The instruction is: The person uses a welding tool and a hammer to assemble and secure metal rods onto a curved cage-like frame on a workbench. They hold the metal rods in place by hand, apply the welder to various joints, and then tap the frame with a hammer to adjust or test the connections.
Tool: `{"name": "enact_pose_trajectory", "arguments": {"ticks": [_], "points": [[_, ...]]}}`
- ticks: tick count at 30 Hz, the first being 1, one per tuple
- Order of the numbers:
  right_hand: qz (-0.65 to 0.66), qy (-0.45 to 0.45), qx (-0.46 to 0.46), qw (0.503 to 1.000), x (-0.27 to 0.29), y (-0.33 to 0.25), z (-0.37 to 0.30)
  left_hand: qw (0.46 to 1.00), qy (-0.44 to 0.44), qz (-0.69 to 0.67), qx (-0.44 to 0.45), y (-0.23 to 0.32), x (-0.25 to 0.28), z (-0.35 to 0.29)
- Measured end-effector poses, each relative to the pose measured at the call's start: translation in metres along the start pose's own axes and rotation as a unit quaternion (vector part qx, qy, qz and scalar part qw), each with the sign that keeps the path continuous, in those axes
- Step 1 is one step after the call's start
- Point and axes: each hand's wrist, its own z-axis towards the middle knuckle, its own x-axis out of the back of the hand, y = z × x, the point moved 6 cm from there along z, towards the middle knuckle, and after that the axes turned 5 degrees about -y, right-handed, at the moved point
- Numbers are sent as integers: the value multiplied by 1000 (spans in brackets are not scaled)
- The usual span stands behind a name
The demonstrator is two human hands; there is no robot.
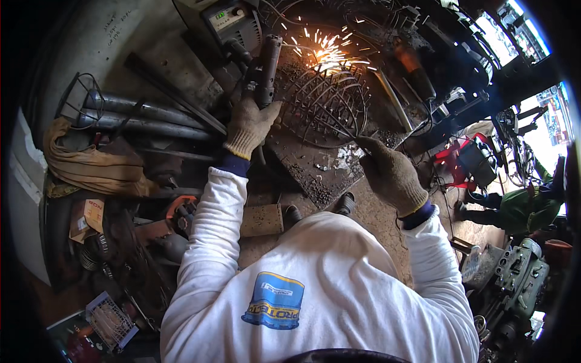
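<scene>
At your far left, tan cloth (91, 160) lies bunched beside grey metal pipes (148, 118), with a small cardboard box (88, 219) nearer you. Moving right, your left hand (251, 126), in a beige knit glove, is at the near end of a dark cylindrical tool (269, 71); your thumb points out to the right, and I cannot tell whether the fingers grip the tool. Beyond it stands a boxy machine (233, 24) with a green display. In the middle, a rounded frame (330, 106) of crossed, curved metal rods sits on the dark, gritty worktable (324, 175), and bright orange sparks (331, 53) burst at its far edge. To the right, your gloved right hand (392, 175) has its fingers drawn close together at the frame's near right side; how firmly they hold a rod cannot be told. Farther right are a red chair (446, 164) and, at the edge, a person in green (525, 210).
</scene>
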Motion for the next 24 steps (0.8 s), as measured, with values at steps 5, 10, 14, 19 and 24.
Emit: {"name": "enact_pose_trajectory", "arguments": {"ticks": [5,10,14,19,24], "points": [[17,-18,-15,1000,-1,1,1,971,-12,-234,50,-1,4,-31],[24,-10,-8,1000,-1,0,0,941,24,-330,72,-9,23,-104],[31,-22,-20,999,-2,-3,1,937,71,-343,13,-33,24,-168],[40,-19,-21,999,-2,-5,2,965,90,-242,48,-52,21,-227],[76,-68,-72,992,-3,1,1,911,46,-398,99,-73,-1,-244]]}}
